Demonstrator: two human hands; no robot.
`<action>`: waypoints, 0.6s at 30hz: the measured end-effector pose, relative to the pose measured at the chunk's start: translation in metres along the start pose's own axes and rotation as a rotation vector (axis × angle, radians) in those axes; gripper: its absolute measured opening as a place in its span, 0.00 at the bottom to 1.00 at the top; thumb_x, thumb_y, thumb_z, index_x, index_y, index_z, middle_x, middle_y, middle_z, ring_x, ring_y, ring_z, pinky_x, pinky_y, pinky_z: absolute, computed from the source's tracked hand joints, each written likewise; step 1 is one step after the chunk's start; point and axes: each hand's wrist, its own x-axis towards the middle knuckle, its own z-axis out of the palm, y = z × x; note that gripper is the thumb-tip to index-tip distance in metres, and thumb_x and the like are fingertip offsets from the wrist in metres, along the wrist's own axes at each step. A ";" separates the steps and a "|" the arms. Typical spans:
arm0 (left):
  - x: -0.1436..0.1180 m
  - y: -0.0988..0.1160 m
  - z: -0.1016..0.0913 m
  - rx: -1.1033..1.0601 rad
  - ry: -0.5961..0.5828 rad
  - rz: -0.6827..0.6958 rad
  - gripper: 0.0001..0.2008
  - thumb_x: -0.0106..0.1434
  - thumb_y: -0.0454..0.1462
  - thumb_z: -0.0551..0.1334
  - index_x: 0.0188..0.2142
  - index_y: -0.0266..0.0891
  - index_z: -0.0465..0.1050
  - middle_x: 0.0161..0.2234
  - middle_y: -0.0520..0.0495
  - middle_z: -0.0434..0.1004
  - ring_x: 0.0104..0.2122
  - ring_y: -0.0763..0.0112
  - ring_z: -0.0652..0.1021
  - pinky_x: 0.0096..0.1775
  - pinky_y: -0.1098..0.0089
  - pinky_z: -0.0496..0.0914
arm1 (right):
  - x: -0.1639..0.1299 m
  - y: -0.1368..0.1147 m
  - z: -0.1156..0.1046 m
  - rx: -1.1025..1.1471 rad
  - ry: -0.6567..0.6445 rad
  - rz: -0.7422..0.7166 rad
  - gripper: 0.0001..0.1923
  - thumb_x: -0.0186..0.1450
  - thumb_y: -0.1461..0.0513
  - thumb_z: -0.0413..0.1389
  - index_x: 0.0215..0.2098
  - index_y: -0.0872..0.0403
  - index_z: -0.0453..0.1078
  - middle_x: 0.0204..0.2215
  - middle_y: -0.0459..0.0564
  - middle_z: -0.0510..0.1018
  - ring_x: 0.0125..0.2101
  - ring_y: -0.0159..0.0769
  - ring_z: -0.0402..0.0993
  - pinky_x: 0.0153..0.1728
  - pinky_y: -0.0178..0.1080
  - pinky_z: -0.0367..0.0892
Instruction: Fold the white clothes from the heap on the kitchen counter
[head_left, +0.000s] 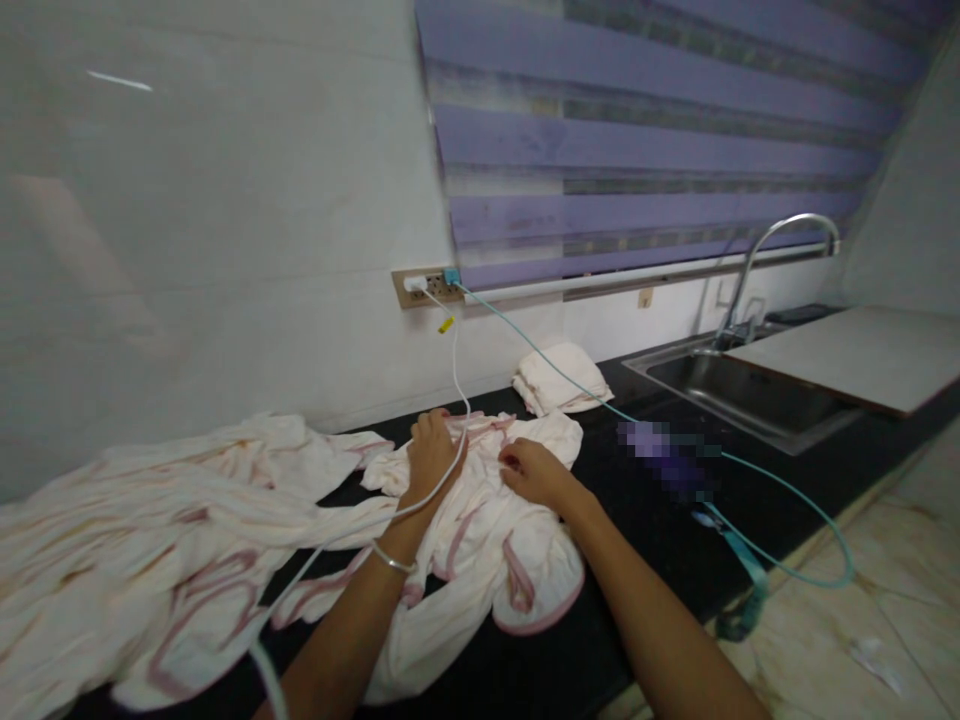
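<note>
The left hand [429,448] lies palm down on a cream cotton garment with pink piping [480,540], fingers curled loosely over the cloth near its upper edge, pressing rather than clutching. The right hand [531,470] rests just beside it on the same garment, and its fingertips seem to pinch a small fold, though the blur makes that hard to judge. The garment lies spread flat under both hands, its rounded pink-trimmed hem towards the person. A thin silver bangle [393,560] circles the left wrist, and a white cable [457,400] drapes across the back of that hand, running up to a beige wall socket strip [426,287].

To the left, a larger heap of the same cream, pink-edged fabric [165,540] sprawls over the counter. Behind the hands sits a small folded cream cloth [559,378]. A teal cable [780,500] runs from the socket strip past that cloth and loops off the counter's edge.

Further right, a stainless steel sink [720,385] is set into the black stone counter [645,560], with a curved chrome tap [780,240] over it and a pale board [855,355] covering part of the basin. Purple striped blinds [645,140] hang above, beside a white wall [210,200].
</note>
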 end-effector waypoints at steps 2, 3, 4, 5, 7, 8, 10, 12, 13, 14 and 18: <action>0.001 0.000 0.005 0.002 -0.099 0.009 0.19 0.70 0.45 0.53 0.54 0.36 0.67 0.48 0.35 0.76 0.48 0.52 0.77 0.45 0.59 0.70 | -0.001 0.002 0.003 -0.015 0.006 0.009 0.17 0.64 0.61 0.60 0.50 0.58 0.76 0.45 0.59 0.80 0.45 0.42 0.76 0.48 0.40 0.66; 0.001 0.000 0.009 0.001 -0.161 0.019 0.19 0.70 0.47 0.52 0.50 0.38 0.69 0.43 0.38 0.78 0.43 0.54 0.78 0.41 0.61 0.71 | -0.002 0.003 0.004 -0.017 0.007 0.010 0.19 0.64 0.60 0.61 0.52 0.58 0.76 0.47 0.60 0.80 0.47 0.44 0.75 0.51 0.41 0.65; 0.001 0.000 0.014 -0.001 -0.222 0.033 0.19 0.70 0.49 0.53 0.47 0.39 0.71 0.39 0.41 0.79 0.40 0.55 0.79 0.39 0.62 0.71 | -0.002 0.004 0.005 -0.012 0.004 0.004 0.21 0.64 0.59 0.62 0.53 0.58 0.76 0.49 0.61 0.79 0.50 0.45 0.75 0.54 0.43 0.64; 0.000 0.000 0.019 0.001 -0.274 0.048 0.19 0.69 0.50 0.55 0.45 0.40 0.73 0.38 0.42 0.80 0.40 0.56 0.80 0.39 0.63 0.71 | -0.002 0.005 0.005 -0.002 -0.004 -0.011 0.22 0.64 0.58 0.62 0.55 0.57 0.75 0.51 0.61 0.79 0.53 0.46 0.74 0.57 0.45 0.63; -0.003 -0.001 0.027 0.014 -0.349 0.083 0.19 0.66 0.50 0.58 0.48 0.41 0.75 0.46 0.40 0.81 0.47 0.53 0.79 0.44 0.61 0.71 | -0.003 0.007 0.007 0.030 -0.025 -0.053 0.24 0.64 0.56 0.62 0.57 0.55 0.74 0.55 0.59 0.78 0.57 0.47 0.72 0.62 0.49 0.58; -0.005 -0.002 0.030 0.024 -0.374 0.097 0.21 0.65 0.50 0.59 0.52 0.42 0.74 0.53 0.39 0.78 0.54 0.51 0.76 0.49 0.58 0.71 | -0.003 0.008 0.007 0.043 -0.033 -0.074 0.25 0.64 0.56 0.62 0.58 0.54 0.73 0.56 0.58 0.78 0.59 0.47 0.71 0.65 0.51 0.54; -0.008 -0.004 0.033 0.049 -0.415 0.099 0.27 0.66 0.52 0.57 0.61 0.46 0.69 0.67 0.39 0.65 0.65 0.46 0.66 0.58 0.48 0.65 | -0.004 0.008 0.009 0.050 -0.043 -0.107 0.26 0.65 0.55 0.62 0.59 0.53 0.72 0.58 0.57 0.77 0.61 0.47 0.68 0.67 0.53 0.49; -0.010 -0.006 0.032 0.075 -0.464 0.068 0.31 0.67 0.55 0.54 0.66 0.49 0.63 0.72 0.41 0.55 0.69 0.41 0.58 0.61 0.39 0.59 | -0.003 0.006 0.009 0.026 -0.036 -0.117 0.25 0.65 0.54 0.62 0.59 0.54 0.72 0.59 0.59 0.76 0.63 0.47 0.66 0.67 0.53 0.50; -0.011 -0.006 0.031 0.087 -0.484 0.047 0.33 0.67 0.56 0.53 0.68 0.49 0.62 0.73 0.40 0.53 0.70 0.38 0.56 0.62 0.36 0.57 | -0.003 0.005 0.009 0.009 -0.025 -0.112 0.25 0.65 0.54 0.61 0.58 0.54 0.73 0.60 0.59 0.75 0.63 0.48 0.65 0.66 0.53 0.52; -0.011 -0.007 0.028 0.099 -0.498 0.025 0.35 0.67 0.57 0.53 0.69 0.48 0.60 0.73 0.37 0.53 0.70 0.35 0.55 0.61 0.33 0.56 | -0.002 0.003 0.009 -0.010 -0.012 -0.101 0.26 0.65 0.53 0.61 0.58 0.54 0.73 0.61 0.60 0.73 0.64 0.48 0.64 0.65 0.52 0.53; -0.008 0.000 0.017 0.129 -0.474 0.023 0.35 0.66 0.54 0.55 0.67 0.39 0.62 0.68 0.29 0.60 0.68 0.32 0.58 0.61 0.34 0.56 | -0.002 -0.004 0.007 -0.093 0.092 0.119 0.30 0.66 0.53 0.59 0.64 0.51 0.67 0.65 0.59 0.68 0.64 0.51 0.62 0.64 0.54 0.53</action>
